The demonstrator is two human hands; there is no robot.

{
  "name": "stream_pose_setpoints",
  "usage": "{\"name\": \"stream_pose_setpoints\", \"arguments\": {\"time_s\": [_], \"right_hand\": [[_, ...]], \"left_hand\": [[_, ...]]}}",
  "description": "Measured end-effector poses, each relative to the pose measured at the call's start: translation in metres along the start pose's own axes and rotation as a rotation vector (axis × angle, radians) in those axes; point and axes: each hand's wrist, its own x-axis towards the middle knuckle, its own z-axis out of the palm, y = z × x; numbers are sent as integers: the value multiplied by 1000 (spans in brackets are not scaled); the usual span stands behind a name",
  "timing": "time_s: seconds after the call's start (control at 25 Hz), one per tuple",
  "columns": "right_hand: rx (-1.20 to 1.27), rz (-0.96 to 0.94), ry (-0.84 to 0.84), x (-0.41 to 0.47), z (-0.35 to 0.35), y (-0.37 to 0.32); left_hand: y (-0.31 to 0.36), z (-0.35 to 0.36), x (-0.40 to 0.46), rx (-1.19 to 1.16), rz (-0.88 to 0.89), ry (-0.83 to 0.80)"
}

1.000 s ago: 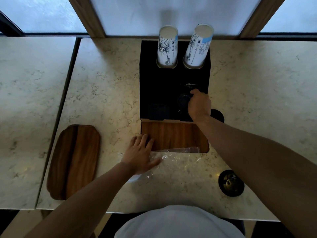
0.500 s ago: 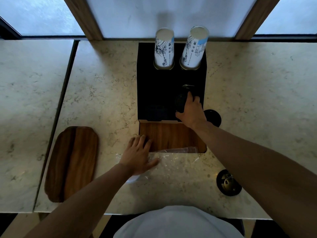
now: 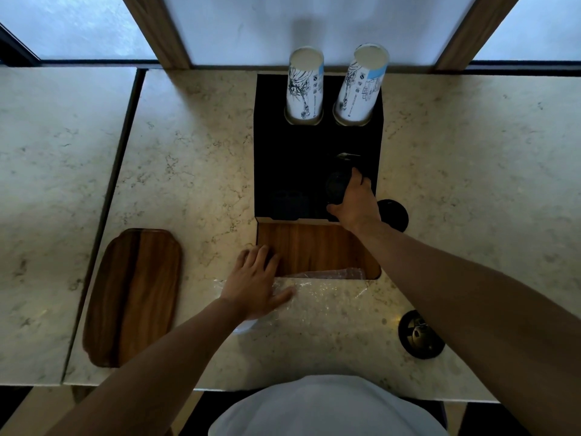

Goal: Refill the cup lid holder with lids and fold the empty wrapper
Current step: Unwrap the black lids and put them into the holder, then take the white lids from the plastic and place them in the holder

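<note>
A black cup and lid holder stands on a wooden tray at the back of the marble counter. My right hand reaches into its right lid slot, fingers wrapped around a stack of black lids. A clear plastic wrapper lies flat on the counter in front of the tray. My left hand rests palm down on the wrapper's left end, fingers spread.
Two stacks of printed paper cups stand in the holder's rear slots. A second wooden tray lies to the left. One black lid lies right of the holder. A round black grommet sits near the front edge.
My right hand slid slightly lower over the lid slot and now grips the stack from the side. My left hand stays on the wrapper.
</note>
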Motion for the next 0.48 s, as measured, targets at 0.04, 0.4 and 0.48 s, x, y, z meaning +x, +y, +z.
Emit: {"name": "stream_pose_setpoints", "arguments": {"time_s": [0.04, 0.4, 0.48], "right_hand": [[9, 1, -1, -1, -1, 0], [83, -91, 189, -58, -13, 14], [119, -126, 298, -80, -11, 28]], "left_hand": [[0, 0, 0, -1, -2, 1], [1, 0, -2, 27, -15, 6], [0, 1, -3, 17, -23, 22]]}}
